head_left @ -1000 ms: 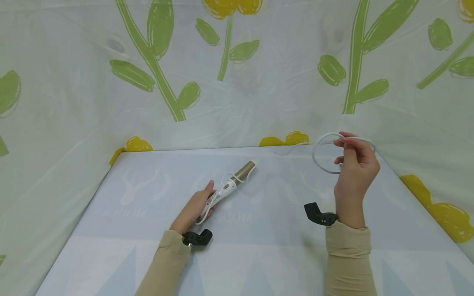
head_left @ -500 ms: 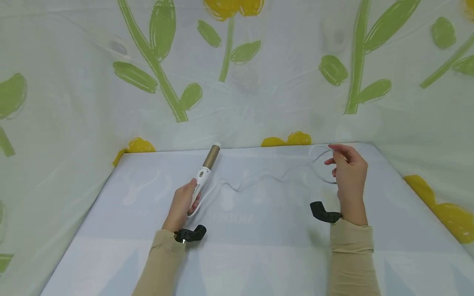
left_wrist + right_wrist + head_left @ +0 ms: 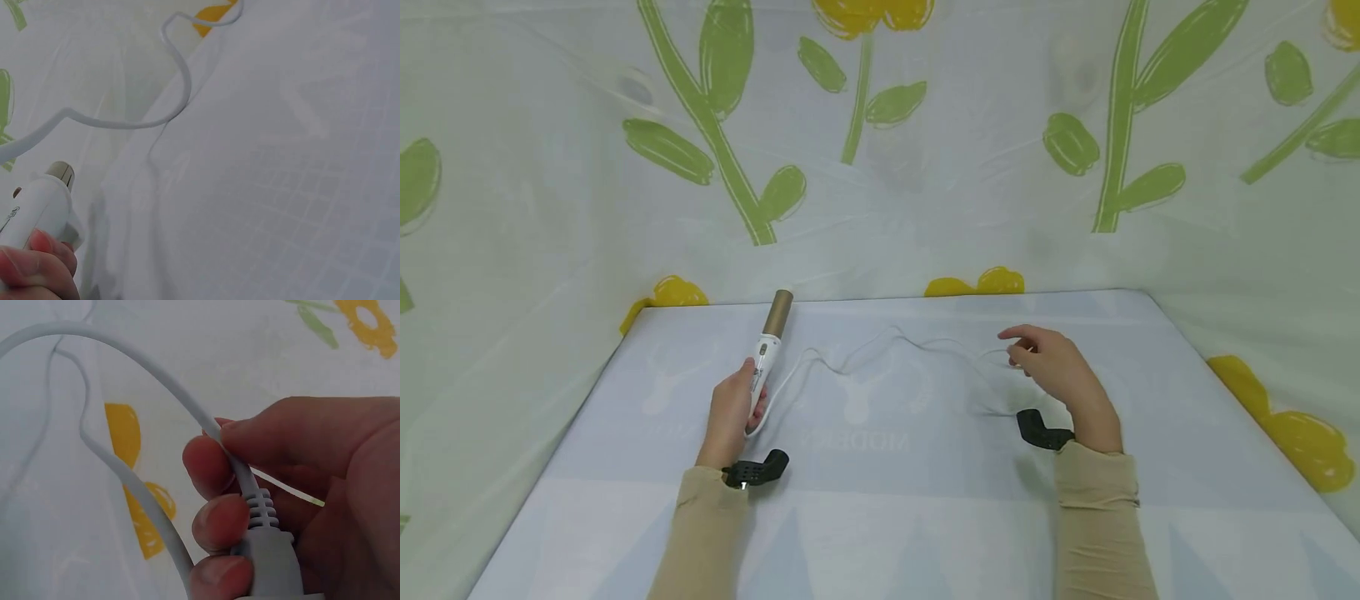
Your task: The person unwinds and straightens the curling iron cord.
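In the head view my left hand [image 3: 727, 417] grips the white handle of a curling iron [image 3: 766, 357] with a gold barrel pointing up and away. The left wrist view shows fingers curled round that handle, with part of the curling iron [image 3: 40, 209] visible. A white cord [image 3: 182, 75] leaves it and runs in waves across to the right. There my right hand [image 3: 1058, 367] pinches the cord [image 3: 178, 390] between thumb and index finger, just above the plug [image 3: 272, 562]. Its other fingers curl against the plug, whose prong end lies outside the right wrist view.
A white table [image 3: 880, 525] with faint grey print lies beneath both hands. Behind it hangs a pale curtain [image 3: 962, 208] with green stems and yellow flowers, meeting the table's back edge. Black wrist cameras sit on both wrists.
My left hand has moved left with the curling iron, which has turned more upright. The cord has come off the iron and stretches between the hands. My right hand has moved lower and left.
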{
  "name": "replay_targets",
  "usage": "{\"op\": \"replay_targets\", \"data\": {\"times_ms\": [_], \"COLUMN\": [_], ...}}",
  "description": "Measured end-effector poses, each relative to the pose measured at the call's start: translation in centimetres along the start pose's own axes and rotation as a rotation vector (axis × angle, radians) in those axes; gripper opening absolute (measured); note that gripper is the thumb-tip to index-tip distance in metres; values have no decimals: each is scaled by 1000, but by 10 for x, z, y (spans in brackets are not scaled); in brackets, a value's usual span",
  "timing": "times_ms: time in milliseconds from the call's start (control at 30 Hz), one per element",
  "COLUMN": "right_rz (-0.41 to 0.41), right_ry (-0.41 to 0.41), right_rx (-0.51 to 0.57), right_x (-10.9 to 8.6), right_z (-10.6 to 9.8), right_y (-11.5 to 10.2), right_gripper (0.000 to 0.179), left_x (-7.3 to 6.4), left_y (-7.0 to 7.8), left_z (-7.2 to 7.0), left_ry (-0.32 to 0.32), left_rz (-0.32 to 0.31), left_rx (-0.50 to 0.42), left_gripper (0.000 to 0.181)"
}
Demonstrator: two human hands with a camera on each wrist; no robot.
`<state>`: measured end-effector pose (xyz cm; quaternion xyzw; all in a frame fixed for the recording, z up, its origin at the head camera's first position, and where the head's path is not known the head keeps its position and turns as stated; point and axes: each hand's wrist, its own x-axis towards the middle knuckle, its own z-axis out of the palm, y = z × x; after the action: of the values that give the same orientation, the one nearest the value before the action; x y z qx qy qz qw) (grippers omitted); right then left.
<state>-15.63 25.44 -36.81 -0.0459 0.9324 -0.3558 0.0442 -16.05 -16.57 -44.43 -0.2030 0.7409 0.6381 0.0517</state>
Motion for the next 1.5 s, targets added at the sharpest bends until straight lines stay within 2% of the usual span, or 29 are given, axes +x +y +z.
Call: {"op": "replay_targets", "data": {"times_ms": [133,467,600,933,1167,1300,1500], "right_rz": [-53,-110,-135,-235,-214,-225,-230], "right_ry": [-44,-115,-152,-272,-298,-318,-349], "right_rx": [-13,-72,-88,-140,-169,-209,-257], "right_x": [3,14,19,24,20,18,17], "right_z": [6,33,46,74,84,87,97], "right_y": [-5,-14,-17,-25,-36,-43,-51], "right_gripper": [24,26,26,22,23,23,24], "left_x": [2,3,3,4,3,3,2], "left_y": [-1,-3,-4,-4,-1,0,0], "left_z": [-4,-4,-3,-3,-5,-9,-14], "left_ry": [19,17,24,8,-29,-67,-118], "left_rz": [-4,36,30,61,74,86,50], "left_rx": [0,48,67,123,135,177,243], "left_gripper": [62,48,47,45,41,38,45]}}
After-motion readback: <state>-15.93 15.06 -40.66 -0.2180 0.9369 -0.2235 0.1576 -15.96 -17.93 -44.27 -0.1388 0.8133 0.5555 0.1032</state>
